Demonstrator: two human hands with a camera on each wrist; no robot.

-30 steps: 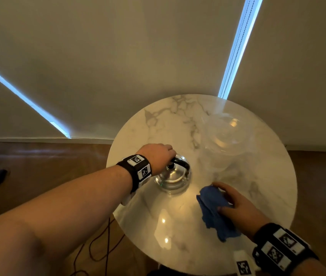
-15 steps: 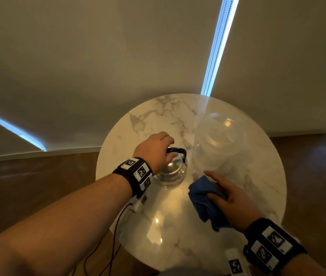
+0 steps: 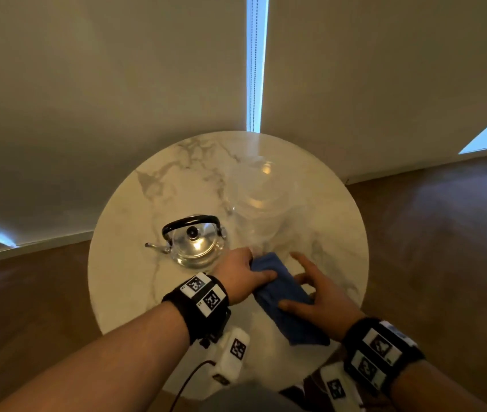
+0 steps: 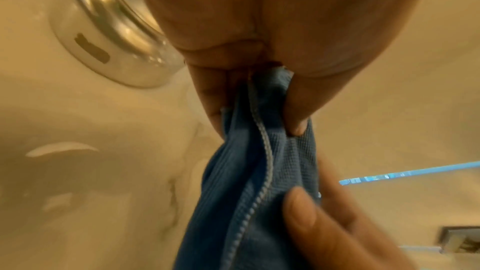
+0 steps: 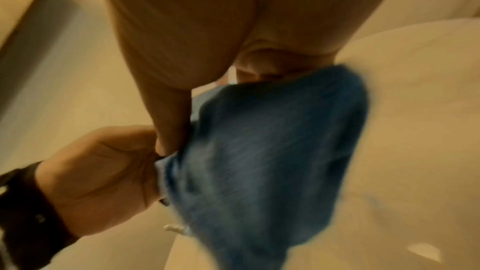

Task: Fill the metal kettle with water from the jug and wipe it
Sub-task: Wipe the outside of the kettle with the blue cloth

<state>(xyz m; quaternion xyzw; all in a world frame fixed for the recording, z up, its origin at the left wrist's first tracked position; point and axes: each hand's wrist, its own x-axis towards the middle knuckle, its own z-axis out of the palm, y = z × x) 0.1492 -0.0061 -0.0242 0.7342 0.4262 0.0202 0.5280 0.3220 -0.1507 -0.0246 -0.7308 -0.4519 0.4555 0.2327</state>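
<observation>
Blue cloth (image 3: 283,295) pinched between left hand (image 3: 240,276) and right hand (image 3: 319,295), both grasping it above the marble tabletop (image 3: 135,292). Best bunched into one firm pad before wiping. Metal kettle (image 3: 196,243) upright, lid on, just beyond the left hand; clear jug (image 3: 258,200) behind.

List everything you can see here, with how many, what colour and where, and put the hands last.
kettle: one, shiny metal with black handle and knob, lid on, left-centre of the table.
jug: one, clear plastic, behind and right of the kettle.
cloth: one, blue, near edge, between both hands.
table: one, round, white marble.
floor: brown wood, around the table.
wristbands: two, black with white tags, one per wrist.
left hand: pinches the cloth's far end.
right hand: fingers spread, thumb on the cloth.
</observation>
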